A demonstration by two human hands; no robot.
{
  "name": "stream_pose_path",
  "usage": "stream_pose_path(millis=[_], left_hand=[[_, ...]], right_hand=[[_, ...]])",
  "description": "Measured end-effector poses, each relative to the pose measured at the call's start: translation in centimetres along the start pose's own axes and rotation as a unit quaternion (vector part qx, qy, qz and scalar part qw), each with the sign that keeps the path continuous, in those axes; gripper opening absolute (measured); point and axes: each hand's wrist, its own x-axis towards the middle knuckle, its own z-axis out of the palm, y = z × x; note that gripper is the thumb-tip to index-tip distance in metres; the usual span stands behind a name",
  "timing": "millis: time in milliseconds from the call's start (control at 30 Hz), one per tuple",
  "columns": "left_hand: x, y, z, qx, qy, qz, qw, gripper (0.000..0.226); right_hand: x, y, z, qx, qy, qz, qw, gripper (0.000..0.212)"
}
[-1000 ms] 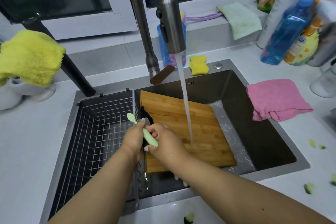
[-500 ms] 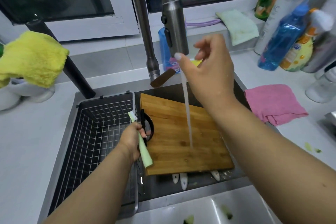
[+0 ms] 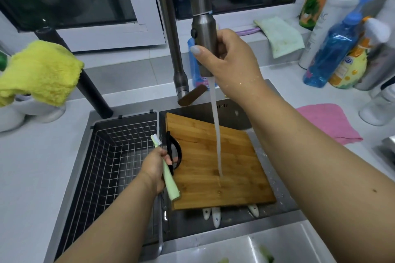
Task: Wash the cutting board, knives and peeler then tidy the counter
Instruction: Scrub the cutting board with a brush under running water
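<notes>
A bamboo cutting board [image 3: 215,162] lies across the sink [image 3: 277,203], with water streaming onto its middle. My right hand [image 3: 228,60] grips the steel spray head of the faucet [image 3: 203,34] above the board. My left hand [image 3: 156,166] holds a pale green toothbrush [image 3: 168,179] at the board's left edge, bristles pointing up, beside a black ring-shaped handle [image 3: 177,151]. Three white knife handles [image 3: 215,215] stick out from under the board's near edge; their blades are hidden.
A wire drain basket [image 3: 115,156] fills the sink's left half. A pink cloth [image 3: 329,124] lies on the counter at right, with bottles [image 3: 333,49] behind it. A yellow cloth [image 3: 38,70] hangs at left. Green peel scraps [image 3: 265,256] lie near the front edge.
My right hand let go of the toothbrush, rose from the board and now grips the faucet's spray head. My left hand kept the toothbrush at the board's left edge.
</notes>
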Motion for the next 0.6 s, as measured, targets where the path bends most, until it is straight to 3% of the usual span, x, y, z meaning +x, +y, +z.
stream_pose_path(millis=[433,600], left_hand=[[0.2,0.0,-0.2,0.008,-0.005,-0.007,1.0,0.043],[0.3,-0.1,-0.2,0.003,-0.011,-0.002,1.0,0.042]], right_hand=[[-3.1,3.0,3.1,0.005,-0.111,0.071,0.991,0.05],[-1.9,2.7,4.1,-0.006,-0.117,0.067,0.991,0.055]])
